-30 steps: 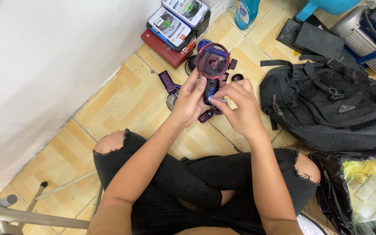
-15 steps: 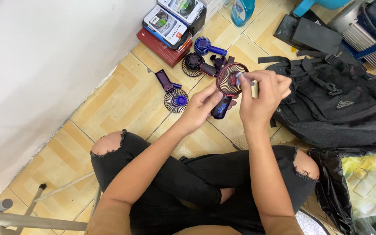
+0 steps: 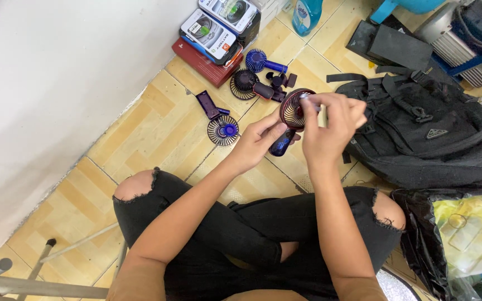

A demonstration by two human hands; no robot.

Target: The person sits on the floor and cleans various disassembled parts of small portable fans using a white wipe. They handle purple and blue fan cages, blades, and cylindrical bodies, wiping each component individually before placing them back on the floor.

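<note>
I sit cross-legged on a tiled floor. My left hand (image 3: pixel 256 146) grips the dark blue handle of a small hand-held fan (image 3: pixel 292 118), whose round dark red grille faces the camera. My right hand (image 3: pixel 330 127) is closed around a thin silver tool (image 3: pixel 309 96), its tip at the top edge of the fan head. On the floor beyond lie another fan head with a blue hub (image 3: pixel 222 129), a loose purple handle part (image 3: pixel 207 104), a black fan (image 3: pixel 245 83) and a blue fan (image 3: pixel 259 60) with small dark pieces.
A black backpack (image 3: pixel 425 134) lies to the right of my hands. Boxed products on a red box (image 3: pixel 214 42) stand against the white wall (image 3: pixel 57 83). A blue bottle (image 3: pixel 307 14), black cases (image 3: pixel 397 47) and a clear bag (image 3: pixel 464 239) are around.
The fan and both hands have risen from the floor. My right hand picked up the thin tool and brought it onto the fan head, which has turned toward the camera.
</note>
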